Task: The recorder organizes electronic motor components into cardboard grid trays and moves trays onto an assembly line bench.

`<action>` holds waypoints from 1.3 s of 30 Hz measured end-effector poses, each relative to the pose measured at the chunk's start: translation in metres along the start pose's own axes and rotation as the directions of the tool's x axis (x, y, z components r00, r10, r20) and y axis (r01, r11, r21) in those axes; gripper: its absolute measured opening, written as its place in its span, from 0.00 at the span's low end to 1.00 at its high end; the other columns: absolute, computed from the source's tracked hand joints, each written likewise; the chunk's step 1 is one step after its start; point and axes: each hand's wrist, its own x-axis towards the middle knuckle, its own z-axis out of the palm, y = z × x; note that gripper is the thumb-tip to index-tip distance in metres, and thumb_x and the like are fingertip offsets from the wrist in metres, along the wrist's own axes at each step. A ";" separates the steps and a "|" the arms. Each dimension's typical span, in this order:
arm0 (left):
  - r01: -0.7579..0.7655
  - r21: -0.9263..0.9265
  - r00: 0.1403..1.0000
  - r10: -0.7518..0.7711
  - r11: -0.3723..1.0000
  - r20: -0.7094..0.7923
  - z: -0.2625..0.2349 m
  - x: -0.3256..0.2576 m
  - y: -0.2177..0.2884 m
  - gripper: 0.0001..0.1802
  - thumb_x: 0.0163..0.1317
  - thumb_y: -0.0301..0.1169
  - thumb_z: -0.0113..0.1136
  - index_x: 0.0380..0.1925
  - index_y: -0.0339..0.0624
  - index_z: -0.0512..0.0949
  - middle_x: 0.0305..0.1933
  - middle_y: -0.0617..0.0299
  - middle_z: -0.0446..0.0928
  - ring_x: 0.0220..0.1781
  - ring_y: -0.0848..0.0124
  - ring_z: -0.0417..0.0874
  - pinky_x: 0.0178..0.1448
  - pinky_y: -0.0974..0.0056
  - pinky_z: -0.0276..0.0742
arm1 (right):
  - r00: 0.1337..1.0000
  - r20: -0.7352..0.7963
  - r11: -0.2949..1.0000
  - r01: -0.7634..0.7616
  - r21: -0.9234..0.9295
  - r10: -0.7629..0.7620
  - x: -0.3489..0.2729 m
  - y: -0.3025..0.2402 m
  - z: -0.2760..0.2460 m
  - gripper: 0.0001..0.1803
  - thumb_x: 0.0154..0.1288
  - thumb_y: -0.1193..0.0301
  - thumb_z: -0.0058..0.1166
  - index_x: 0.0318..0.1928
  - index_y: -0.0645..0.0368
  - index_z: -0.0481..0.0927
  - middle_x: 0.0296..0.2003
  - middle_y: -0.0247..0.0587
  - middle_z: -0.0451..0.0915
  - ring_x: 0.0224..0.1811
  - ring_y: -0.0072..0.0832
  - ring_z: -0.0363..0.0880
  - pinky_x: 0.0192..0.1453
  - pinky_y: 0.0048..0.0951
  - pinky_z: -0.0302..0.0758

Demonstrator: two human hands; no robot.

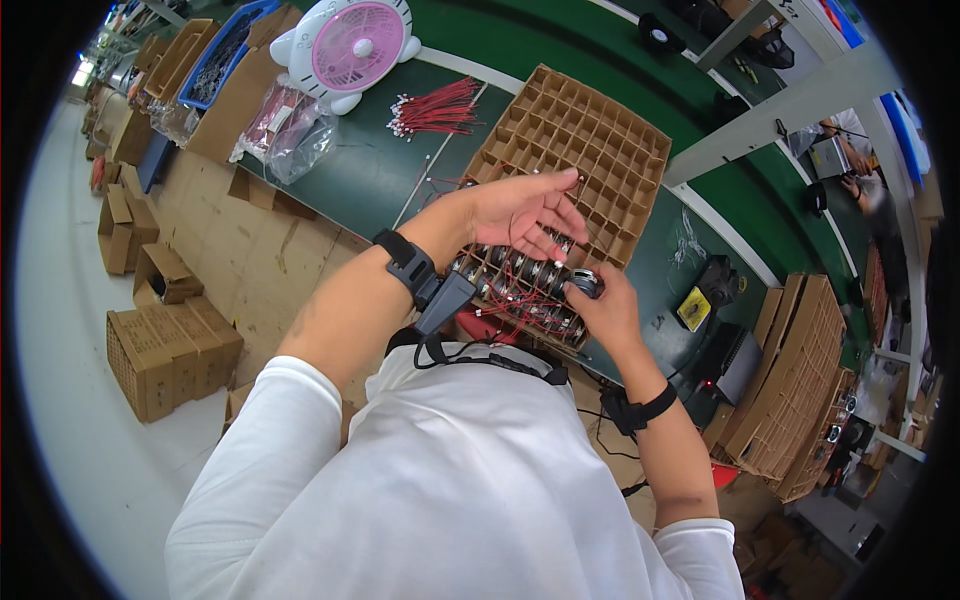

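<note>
A cardboard tray [640, 150] divided into many small cells lies in front of me on the green bench. Its near rows hold several small round metal parts [520, 268] with thin red wires [520, 300]. Over the middle of the tray is my left hand [525, 217], palm partly up and fingers stretched apart. A small white connector [558, 264] shows by its fingertips; whether they touch it I cannot tell. My right hand [612, 312], at the tray's near right edge, grips a small round speaker-like part [587, 283], black and silver.
Beyond the tray lies a bundle of red wires [440, 108] with white ends. A pink and white fan [358, 45] and clear plastic bags [295, 140] stand farther left. At right are a yellow pad [693, 308], a black box [733, 362] and stacked cardboard trays [785, 380].
</note>
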 end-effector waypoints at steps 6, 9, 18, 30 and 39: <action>-0.150 -0.456 0.988 0.154 0.877 -0.028 -0.008 0.007 -0.001 0.60 0.55 0.79 0.23 0.59 0.30 0.67 0.61 0.36 0.71 0.57 0.44 0.78 0.59 0.47 0.74 | 0.983 -0.066 0.984 -0.165 0.072 0.169 0.011 0.005 0.007 0.20 0.57 0.63 0.66 0.37 0.69 0.78 0.29 0.48 0.82 0.28 0.34 0.82 0.33 0.32 0.77; -0.233 -0.533 0.970 0.230 0.813 -0.074 0.000 0.017 0.004 0.63 0.53 0.80 0.24 0.67 0.31 0.59 0.65 0.33 0.66 0.67 0.41 0.68 0.68 0.42 0.63 | 0.903 0.005 0.859 -0.409 0.307 0.429 0.023 0.015 0.013 0.21 0.61 0.59 0.63 0.38 0.69 0.78 0.28 0.45 0.83 0.22 0.26 0.82 0.26 0.29 0.76; -0.230 -0.477 0.973 0.196 0.849 -0.120 0.003 0.037 0.006 0.57 0.59 0.75 0.31 0.66 0.30 0.59 0.65 0.33 0.65 0.66 0.42 0.69 0.69 0.43 0.62 | 0.870 -0.133 0.870 -0.440 0.223 0.474 0.040 0.006 0.030 0.20 0.63 0.58 0.59 0.36 0.67 0.75 0.24 0.47 0.80 0.19 0.31 0.82 0.25 0.32 0.75; -0.193 -0.362 0.970 0.121 0.912 -0.212 -0.009 0.019 -0.009 0.39 0.70 0.57 0.41 0.62 0.30 0.64 0.60 0.39 0.71 0.61 0.50 0.76 0.65 0.52 0.70 | 0.949 -0.256 0.972 -0.216 -0.097 0.185 0.025 0.035 0.045 0.09 0.65 0.69 0.54 0.35 0.63 0.75 0.26 0.48 0.80 0.29 0.42 0.80 0.36 0.40 0.75; -0.393 -0.369 0.916 0.323 0.842 -0.239 -0.012 0.051 -0.008 0.24 0.66 0.33 0.55 0.59 0.36 0.68 0.59 0.47 0.73 0.61 0.59 0.76 0.65 0.58 0.72 | 0.941 -0.025 0.923 -0.325 0.208 0.337 -0.083 0.031 -0.047 0.08 0.65 0.70 0.56 0.40 0.62 0.78 0.27 0.38 0.79 0.25 0.22 0.73 0.33 0.25 0.71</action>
